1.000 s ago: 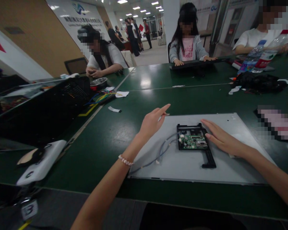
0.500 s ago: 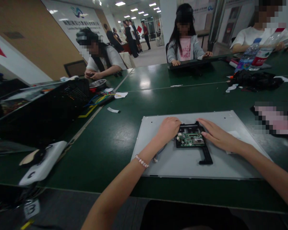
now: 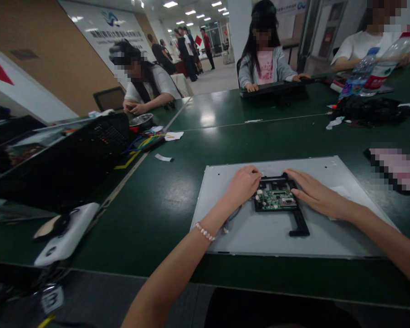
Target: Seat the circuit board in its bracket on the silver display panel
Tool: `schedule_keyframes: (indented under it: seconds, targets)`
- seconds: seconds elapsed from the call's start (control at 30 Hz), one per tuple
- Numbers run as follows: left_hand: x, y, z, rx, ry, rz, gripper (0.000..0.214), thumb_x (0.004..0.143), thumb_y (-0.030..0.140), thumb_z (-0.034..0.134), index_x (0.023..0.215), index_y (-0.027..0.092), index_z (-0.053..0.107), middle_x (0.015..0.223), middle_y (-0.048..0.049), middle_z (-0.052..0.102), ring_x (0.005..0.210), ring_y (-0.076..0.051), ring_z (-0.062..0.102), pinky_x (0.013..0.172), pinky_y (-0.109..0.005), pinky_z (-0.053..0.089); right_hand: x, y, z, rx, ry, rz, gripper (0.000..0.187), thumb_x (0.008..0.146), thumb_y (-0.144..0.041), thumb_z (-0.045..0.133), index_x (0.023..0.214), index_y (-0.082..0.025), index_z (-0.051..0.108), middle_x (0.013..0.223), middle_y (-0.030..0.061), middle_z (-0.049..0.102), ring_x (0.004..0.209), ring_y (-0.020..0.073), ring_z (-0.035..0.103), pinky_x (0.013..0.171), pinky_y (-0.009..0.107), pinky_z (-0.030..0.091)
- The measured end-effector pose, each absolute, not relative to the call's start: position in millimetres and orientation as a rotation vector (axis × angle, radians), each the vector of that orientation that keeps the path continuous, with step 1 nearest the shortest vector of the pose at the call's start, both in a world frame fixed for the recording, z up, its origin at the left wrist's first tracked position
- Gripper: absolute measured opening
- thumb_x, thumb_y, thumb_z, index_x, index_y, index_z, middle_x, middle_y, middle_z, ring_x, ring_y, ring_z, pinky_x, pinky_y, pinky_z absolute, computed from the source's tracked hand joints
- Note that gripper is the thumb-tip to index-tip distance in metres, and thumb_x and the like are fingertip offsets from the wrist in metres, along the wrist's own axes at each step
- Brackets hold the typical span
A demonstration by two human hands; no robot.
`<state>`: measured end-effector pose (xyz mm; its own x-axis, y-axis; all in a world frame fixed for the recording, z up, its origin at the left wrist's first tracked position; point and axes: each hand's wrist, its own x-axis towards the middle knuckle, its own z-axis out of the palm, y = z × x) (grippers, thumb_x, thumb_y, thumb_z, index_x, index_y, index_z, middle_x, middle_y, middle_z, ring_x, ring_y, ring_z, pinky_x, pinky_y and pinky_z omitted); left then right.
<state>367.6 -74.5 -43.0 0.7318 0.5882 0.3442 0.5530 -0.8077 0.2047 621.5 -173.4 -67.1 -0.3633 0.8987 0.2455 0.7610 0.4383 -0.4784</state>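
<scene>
A flat grey metal panel (image 3: 259, 237) lies on the green table in front of me. On its middle sits a black plastic frame (image 3: 299, 225) that carries a small green circuit board (image 3: 275, 199). My left hand (image 3: 242, 184) rests curled against the left edge of the frame, covering thin blue-grey wires (image 3: 230, 221) that run down-left over the panel. My right hand (image 3: 314, 196) lies flat with fingers stretched along the frame's right edge. Neither hand lifts anything.
A black open crate (image 3: 71, 155) and coloured wires (image 3: 141, 141) stand at the left, a white device (image 3: 66, 237) at the near left edge. Three other people sit across the table. Water bottles (image 3: 362, 75) and a black bag (image 3: 372, 111) lie far right.
One second ago my left hand was raised with a finger pointing past the panel's far left corner; it has come down onto the left edge of the black frame. My right hand has barely moved.
</scene>
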Motion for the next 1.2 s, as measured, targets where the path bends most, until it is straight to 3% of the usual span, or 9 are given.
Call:
schedule_keyframes:
  seconds: [0.4, 0.53, 0.67, 0.8, 0.93, 1.07, 1.2]
  targets:
    - [353, -62, -31, 2.739, 1.049, 0.691, 0.024, 0.093, 0.022, 0.053, 0.109, 0.016, 0.07, 0.113, -0.0082, 0.066, 0.105, -0.02, 0.06, 0.095, -0.036, 0.048, 622, -173, -66, -1.394, -2.209, 0.42, 0.062, 0.098, -0.05, 0.035, 0.154, -0.028, 0.02, 0.152, 0.0115, 0.043, 0.139, 0.033, 0.041, 0.112, 0.058, 0.036]
    - [302, -25, -24, 2.648, 1.5, 0.746, 0.023, 0.092, 0.025, 0.053, 0.102, 0.017, 0.073, 0.128, -0.0105, 0.06, 0.119, -0.025, 0.055, 0.104, -0.041, 0.044, 623, -173, -69, -1.38, -2.221, 0.411, 0.062, 0.098, -0.049, 0.035, 0.154, -0.027, 0.02, 0.153, 0.0118, 0.041, 0.14, 0.0324, 0.04, 0.113, 0.058, 0.034]
    - [234, 8, -27, 2.202, 2.248, 0.776, 0.032, 0.094, 0.024, 0.044, 0.112, 0.015, 0.069, 0.139, -0.0138, 0.052, 0.13, -0.027, 0.047, 0.109, -0.044, 0.04, 623, -174, -71, -1.386, -2.225, 0.39, 0.063, 0.098, -0.05, 0.036, 0.154, -0.026, 0.02, 0.154, 0.0118, 0.041, 0.139, 0.0333, 0.04, 0.113, 0.058, 0.035]
    - [188, 18, -35, 2.033, 2.425, 0.754, 0.038, 0.091, 0.021, 0.042, 0.121, 0.008, 0.063, 0.148, -0.0224, 0.041, 0.136, -0.034, 0.039, 0.11, -0.055, 0.035, 621, -175, -69, -1.385, -2.216, 0.365, 0.063, 0.098, -0.051, 0.034, 0.154, -0.027, 0.021, 0.152, 0.0115, 0.044, 0.138, 0.0349, 0.042, 0.111, 0.06, 0.037]
    - [171, 29, -42, 1.987, 2.486, 0.657, 0.043, 0.09, 0.027, 0.043, 0.126, 0.011, 0.06, 0.155, -0.02, 0.031, 0.139, -0.038, 0.033, 0.109, -0.059, 0.032, 619, -176, -64, -1.42, -2.217, 0.378, 0.062, 0.098, -0.051, 0.034, 0.154, -0.026, 0.022, 0.153, 0.0116, 0.043, 0.139, 0.0341, 0.041, 0.112, 0.057, 0.036]
    - [169, 42, -49, 1.964, 2.501, 0.617, 0.047, 0.091, 0.032, 0.04, 0.13, 0.01, 0.056, 0.15, -0.0228, 0.038, 0.137, -0.042, 0.034, 0.107, -0.066, 0.027, 620, -176, -64, -1.446, -2.226, 0.399, 0.064, 0.098, -0.052, 0.034, 0.154, -0.024, 0.02, 0.154, 0.0129, 0.04, 0.139, 0.0339, 0.04, 0.113, 0.057, 0.034]
    - [169, 44, -49, 1.967, 2.493, 0.629, 0.047, 0.091, 0.03, 0.04, 0.129, 0.008, 0.055, 0.138, -0.0257, 0.051, 0.134, -0.041, 0.039, 0.106, -0.064, 0.029, 622, -175, -67, -1.425, -2.234, 0.395, 0.064, 0.097, -0.052, 0.035, 0.154, -0.026, 0.021, 0.153, 0.0118, 0.042, 0.139, 0.0341, 0.041, 0.112, 0.057, 0.036]
